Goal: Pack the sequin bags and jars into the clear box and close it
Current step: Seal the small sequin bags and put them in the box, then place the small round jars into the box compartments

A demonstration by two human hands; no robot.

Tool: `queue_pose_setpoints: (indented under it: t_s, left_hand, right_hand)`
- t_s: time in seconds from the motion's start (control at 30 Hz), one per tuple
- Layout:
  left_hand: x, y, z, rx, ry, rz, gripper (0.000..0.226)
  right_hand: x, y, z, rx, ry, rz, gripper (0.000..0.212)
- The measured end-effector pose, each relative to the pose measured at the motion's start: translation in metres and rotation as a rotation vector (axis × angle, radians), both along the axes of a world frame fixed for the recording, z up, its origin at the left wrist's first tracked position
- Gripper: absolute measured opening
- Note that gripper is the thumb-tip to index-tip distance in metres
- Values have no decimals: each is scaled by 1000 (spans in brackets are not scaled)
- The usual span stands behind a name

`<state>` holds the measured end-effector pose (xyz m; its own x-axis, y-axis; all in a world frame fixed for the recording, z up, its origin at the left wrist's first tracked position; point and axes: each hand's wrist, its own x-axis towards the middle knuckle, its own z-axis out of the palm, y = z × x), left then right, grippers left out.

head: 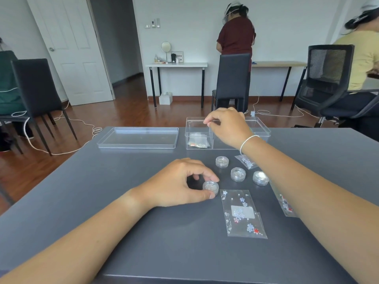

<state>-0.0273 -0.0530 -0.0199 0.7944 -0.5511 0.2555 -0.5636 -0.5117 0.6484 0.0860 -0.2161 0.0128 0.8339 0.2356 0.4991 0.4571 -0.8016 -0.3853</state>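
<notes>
My left hand (pixel 178 183) is shut on a small clear jar of sequins (pixel 210 186) that stands on the grey table. Three more jars (pixel 222 161) (pixel 238 174) (pixel 260 178) stand to its right. My right hand (pixel 227 126) hovers over the open clear box (pixel 263 128) with its fingers pinched on a faint clear sequin bag that hangs down into the box. Another sequin bag (pixel 198 141) lies in the box's left end. Overlapping sequin bags (pixel 243 214) lie flat near me, and two others (pixel 246 161) (pixel 286 203) are partly hidden under my right forearm.
The box's clear lid (pixel 137 138) lies flat on the table (pixel 102 201), left of the box. Beyond the table's far edge are black chairs, white cables on the wooden floor, and two people at other tables.
</notes>
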Motion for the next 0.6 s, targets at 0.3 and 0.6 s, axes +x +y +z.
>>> queue_pose_setpoints:
  t_s: [0.3,0.6]
  left_hand:
    - [3,1,0,0,-26,38,23]
    - [3,1,-1,-41,-55,101,24]
  right_hand:
    - [-41,-37,-5,-16,212,263,5]
    - [-46,-49,-9,-90,496,316,26]
